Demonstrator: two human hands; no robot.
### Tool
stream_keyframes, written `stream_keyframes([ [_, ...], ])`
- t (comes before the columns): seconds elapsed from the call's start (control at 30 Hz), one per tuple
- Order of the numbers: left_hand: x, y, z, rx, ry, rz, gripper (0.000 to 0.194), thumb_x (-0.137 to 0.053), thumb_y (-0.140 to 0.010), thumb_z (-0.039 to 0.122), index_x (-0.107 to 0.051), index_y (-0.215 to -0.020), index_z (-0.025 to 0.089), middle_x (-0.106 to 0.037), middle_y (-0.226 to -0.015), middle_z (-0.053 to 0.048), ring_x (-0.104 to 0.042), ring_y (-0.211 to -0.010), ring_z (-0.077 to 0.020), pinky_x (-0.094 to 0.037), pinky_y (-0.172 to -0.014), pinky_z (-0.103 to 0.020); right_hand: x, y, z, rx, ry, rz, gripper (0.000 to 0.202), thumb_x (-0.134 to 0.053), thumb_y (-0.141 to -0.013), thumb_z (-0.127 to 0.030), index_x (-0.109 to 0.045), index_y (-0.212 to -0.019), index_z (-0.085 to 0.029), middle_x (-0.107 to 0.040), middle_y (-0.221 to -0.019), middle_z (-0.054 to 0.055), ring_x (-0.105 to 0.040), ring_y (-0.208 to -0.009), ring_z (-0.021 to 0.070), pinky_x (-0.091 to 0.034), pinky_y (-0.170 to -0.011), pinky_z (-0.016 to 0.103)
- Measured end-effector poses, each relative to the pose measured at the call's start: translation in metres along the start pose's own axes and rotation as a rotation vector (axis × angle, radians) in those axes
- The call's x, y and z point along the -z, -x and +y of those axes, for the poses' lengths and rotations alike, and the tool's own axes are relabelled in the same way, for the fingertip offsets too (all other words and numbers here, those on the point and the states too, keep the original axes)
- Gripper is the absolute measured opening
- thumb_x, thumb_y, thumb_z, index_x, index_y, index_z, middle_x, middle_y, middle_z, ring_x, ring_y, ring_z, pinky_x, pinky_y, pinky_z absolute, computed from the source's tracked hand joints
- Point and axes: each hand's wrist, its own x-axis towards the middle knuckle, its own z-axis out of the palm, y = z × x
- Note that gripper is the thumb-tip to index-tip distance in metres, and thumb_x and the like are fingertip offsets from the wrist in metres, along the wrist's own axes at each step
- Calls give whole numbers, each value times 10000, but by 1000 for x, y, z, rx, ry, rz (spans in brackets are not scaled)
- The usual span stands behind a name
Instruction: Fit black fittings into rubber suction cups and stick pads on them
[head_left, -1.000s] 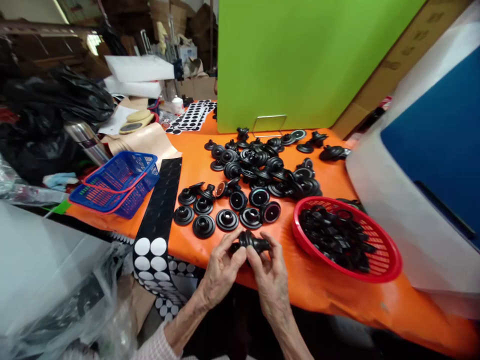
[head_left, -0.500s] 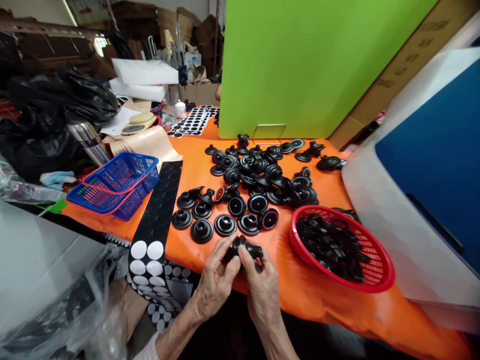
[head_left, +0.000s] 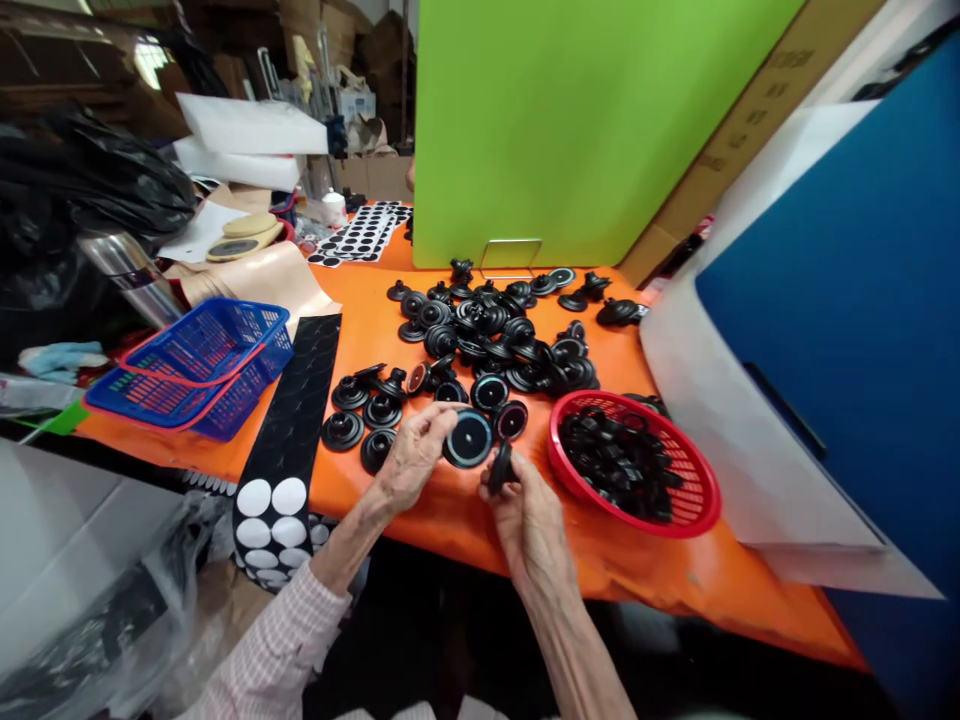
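My left hand (head_left: 414, 450) pinches the edge of a black round disc (head_left: 469, 438), whose flat face with a paler ring is turned toward me. Just to its right, my right hand (head_left: 529, 510) is closed around a small black ribbed part (head_left: 501, 468), seen edge-on and partly covered by the fingers. Beyond both hands lies a heap of black stepped discs (head_left: 487, 320) with knobs, some flat face up. Several more sit knob up to the left of my left hand, one of them a stepped disc (head_left: 343, 430).
A red basket (head_left: 712, 505) of small black parts (head_left: 622, 460) stands right of my hands. To the left are a blue basket (head_left: 217, 425) and a black strip (head_left: 292, 400) with white circles hanging over the table edge. A green board (head_left: 562, 130) rises behind the heap.
My hands have moved apart and a little forward from the black piece they held together. A disc now shows in the left hand, a ribbed part in the right. The view has shifted.
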Motion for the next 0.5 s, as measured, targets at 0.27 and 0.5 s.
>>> stream_keyframes([
  [0.27,13,-32,13,-173,-508,219,397,-445,-910,388,-658,-1115,123,-675,-1028,-113,-600,-993,-238,-454,-911,-364,14,8,-1,-234,-103,-67,351,-769,-686,-446,-664,-849,-153,-686,-728,19,-618,-623,115,-485,-505,190],
  [0.5,-6,26,16,-253,-764,-170,456,-569,-850,419,-556,-1271,247,-553,-1222,-87,-532,-1109,-232,-472,-936,-383,11,19,-5,-339,-8,-207,448,-582,-817,-599,-627,-939,-170,-685,-685,43,-598,-518,119,-403,-420,189],
])
